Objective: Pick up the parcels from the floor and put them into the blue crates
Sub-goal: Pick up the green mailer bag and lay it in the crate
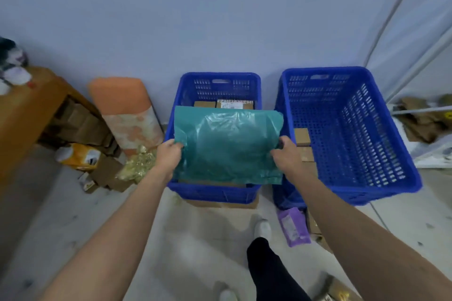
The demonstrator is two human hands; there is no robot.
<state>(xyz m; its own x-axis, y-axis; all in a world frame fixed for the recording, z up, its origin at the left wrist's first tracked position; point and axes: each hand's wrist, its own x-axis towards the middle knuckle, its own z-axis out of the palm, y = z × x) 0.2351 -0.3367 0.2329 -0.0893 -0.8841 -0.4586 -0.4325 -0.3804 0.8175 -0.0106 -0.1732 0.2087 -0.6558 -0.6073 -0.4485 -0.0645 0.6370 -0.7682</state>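
Observation:
A flat teal plastic parcel (228, 145) hangs over the left blue crate (220, 80). My left hand (168, 153) grips its left edge and my right hand (287, 154) grips its right edge. Cardboard boxes (234, 104) lie inside that crate behind the parcel. The right blue crate (381, 178) stands tilted beside it, with small cardboard boxes (302, 137) along its left inner side. A purple parcel (293, 227) lies on the floor below the right crate.
A wooden shelf (27, 110) with boxes stands at the left, next to an orange roll (127, 110) against the wall. A yellow box (80, 156), brown cartons and gold wrapping (137, 164) litter the floor. Crumpled cardboard (420, 115) lies at the right. My legs and shoes (263, 228) are below.

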